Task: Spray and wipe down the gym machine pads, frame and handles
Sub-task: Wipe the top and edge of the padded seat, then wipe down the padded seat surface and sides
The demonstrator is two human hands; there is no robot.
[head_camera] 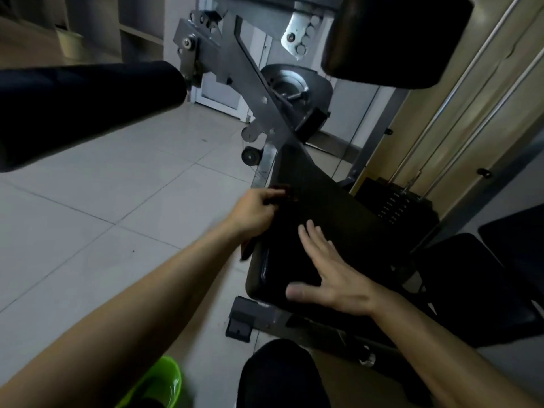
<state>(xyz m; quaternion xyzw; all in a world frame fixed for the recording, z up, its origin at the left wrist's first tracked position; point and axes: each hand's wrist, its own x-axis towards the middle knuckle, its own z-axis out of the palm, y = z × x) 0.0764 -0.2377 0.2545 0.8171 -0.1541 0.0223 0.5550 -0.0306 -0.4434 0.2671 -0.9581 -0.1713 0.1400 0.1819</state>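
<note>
Black seat pad [338, 201] low in centre, under grey frame arm [244, 72]. Right hand [332, 278] flat on pad, fingers spread. Left hand [256, 213] at pad's left edge, fingers curled round small dark thing [281, 192] (too dim to identify). Green basin [159, 384] bottom left

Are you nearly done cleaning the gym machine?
Nothing clearly looks finished yet. In hand: the left hand grips what seems a dark cloth at the edge of the seat pad, with the right hand flat on it. Probably left: the roller pad and the grey frame.
</note>
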